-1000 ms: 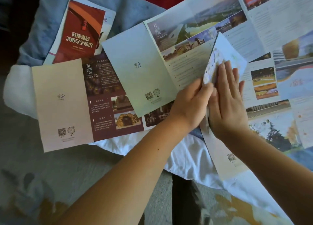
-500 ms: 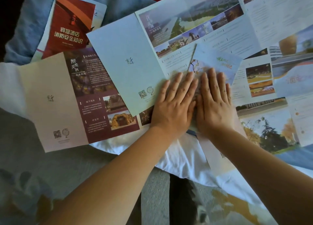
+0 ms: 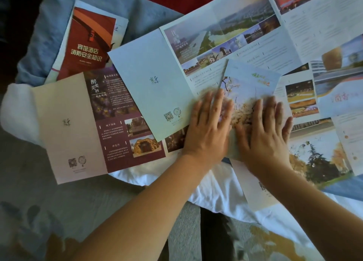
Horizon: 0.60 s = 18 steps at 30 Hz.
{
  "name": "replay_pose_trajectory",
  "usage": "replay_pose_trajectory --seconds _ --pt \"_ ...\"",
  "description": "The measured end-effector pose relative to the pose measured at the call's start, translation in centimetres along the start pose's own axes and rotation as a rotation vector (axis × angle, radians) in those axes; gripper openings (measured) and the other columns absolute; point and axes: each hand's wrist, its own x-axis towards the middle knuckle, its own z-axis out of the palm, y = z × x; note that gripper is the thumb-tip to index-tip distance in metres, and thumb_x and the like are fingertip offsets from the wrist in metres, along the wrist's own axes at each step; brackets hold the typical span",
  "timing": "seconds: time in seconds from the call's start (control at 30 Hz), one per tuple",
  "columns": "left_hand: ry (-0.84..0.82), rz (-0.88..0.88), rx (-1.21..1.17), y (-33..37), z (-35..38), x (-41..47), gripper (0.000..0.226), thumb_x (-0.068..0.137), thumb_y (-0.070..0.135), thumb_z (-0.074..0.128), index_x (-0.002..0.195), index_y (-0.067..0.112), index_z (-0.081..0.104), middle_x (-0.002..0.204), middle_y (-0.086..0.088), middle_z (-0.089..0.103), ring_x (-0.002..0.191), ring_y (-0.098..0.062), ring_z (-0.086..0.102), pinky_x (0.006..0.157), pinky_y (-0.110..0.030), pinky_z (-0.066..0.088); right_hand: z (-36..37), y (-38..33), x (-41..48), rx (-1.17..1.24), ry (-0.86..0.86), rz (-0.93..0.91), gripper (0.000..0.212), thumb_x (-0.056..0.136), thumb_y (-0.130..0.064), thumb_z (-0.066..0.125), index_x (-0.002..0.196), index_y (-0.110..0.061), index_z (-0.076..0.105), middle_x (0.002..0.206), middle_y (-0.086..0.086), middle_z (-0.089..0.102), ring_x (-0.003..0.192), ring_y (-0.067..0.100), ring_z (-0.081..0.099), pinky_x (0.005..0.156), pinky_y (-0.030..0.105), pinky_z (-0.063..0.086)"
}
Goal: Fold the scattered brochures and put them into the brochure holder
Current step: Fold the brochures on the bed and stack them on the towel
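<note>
The left hand (image 3: pixel 208 131) and right hand (image 3: pixel 265 137) lie flat side by side, fingers straight, pressing on the folded pale-blue paper brochure with a blossom picture (image 3: pixel 250 84) -- it shows beyond their fingertips; an unfolded pale-green paper brochure (image 3: pixel 151 80) lies just left of the left hand.

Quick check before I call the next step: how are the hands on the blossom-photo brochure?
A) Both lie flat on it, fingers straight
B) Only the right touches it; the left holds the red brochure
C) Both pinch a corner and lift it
A: the left hand and right hand both lie palm-down with straight fingers on the blossom-photo brochure, which lies flat on the other sheets.
</note>
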Motion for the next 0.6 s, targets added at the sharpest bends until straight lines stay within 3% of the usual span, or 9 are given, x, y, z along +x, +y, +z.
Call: replay_pose_trajectory --seconds 0.1,0.17,0.27,0.4,0.47,0.53,0.6 --pt "0.085 -0.049 -0.334 2.0 -1.6 0.2 0.059 0.102 0.005 0.047 0.158 0.013 0.033 0.168 -0.019 0.016 0.154 -0.043 0.015 0.123 -0.052 0.027 1.2 -1.6 -0.8 0.002 -0.057 -0.142 0.077 0.102 -0.053 0.02 0.162 -0.024 -0.019 0.167 -0.004 -0.029 0.152 0.015 -0.032 0.123 0.043 -0.021" --pt "0.19 -0.207 -0.558 1.9 -3.3 0.5 0.066 0.096 -0.004 0.058 0.157 0.013 0.038 0.167 -0.016 0.021 0.153 -0.033 0.026 0.122 -0.037 0.032 1.6 -2.5 -1.1 0.017 -0.066 -0.207 0.079 0.1 -0.051 0.025 0.163 -0.024 -0.015 0.168 -0.004 -0.025 0.154 0.014 -0.028 0.125 0.044 -0.016" --pt "0.252 -0.428 -0.703 -0.1 -5.7 1.1 0.068 0.092 -0.001 0.065 0.154 0.016 0.043 0.158 -0.009 0.041 0.144 -0.02 0.042 0.117 -0.014 0.027 1.4 -3.6 -1.2 0.228 -0.01 -0.278 0.066 0.105 -0.036 0.031 0.164 -0.018 0.006 0.172 -0.002 -0.003 0.158 0.013 -0.01 0.128 0.044 -0.005" --pt "0.227 -0.423 -0.809 -3.6 -8.6 1.0 0.055 0.088 -0.007 0.063 0.141 0.011 0.061 0.133 -0.009 0.068 0.122 -0.026 0.064 0.109 -0.032 0.047 0.9 -4.9 -1.3 0.292 0.033 -0.411 0.06 0.106 -0.019 0.038 0.162 -0.004 0.02 0.172 0.008 0.008 0.159 0.022 0.002 0.128 0.05 0.012" --pt "0.31 -0.437 -0.746 -6.2 -10.1 0.2 0.054 0.086 -0.01 0.062 0.136 0.01 0.065 0.128 -0.009 0.071 0.118 -0.023 0.065 0.106 -0.022 0.047 0.8 -6.1 -1.4 0.197 -0.001 -0.429 0.065 0.107 -0.026 0.036 0.164 -0.008 0.011 0.172 0.008 0.0 0.159 0.023 -0.004 0.128 0.052 0.011" --pt "0.388 -0.473 -0.669 -9.3 -11.6 -0.7 0.053 0.089 -0.01 0.061 0.137 0.012 0.064 0.13 -0.005 0.07 0.12 -0.015 0.062 0.1 -0.008 0.042 0.6 -7.5 -1.0 0.095 -0.063 -0.378 0.068 0.107 -0.044 0.027 0.165 -0.023 -0.002 0.172 0.001 -0.012 0.158 0.02 -0.015 0.128 0.05 0.002" --pt "0.444 -0.525 -0.575 -12.9 -13.3 -1.7 0.05 0.094 -0.004 0.061 0.14 0.014 0.062 0.135 -0.001 0.066 0.126 -0.01 0.058 0.099 -0.004 0.039 0.6 -9.0 0.0 -0.022 -0.095 -0.389 0.069 0.104 -0.059 0.021 0.163 -0.038 -0.006 0.171 -0.004 -0.016 0.157 0.022 -0.02 0.127 0.049 -0.003"
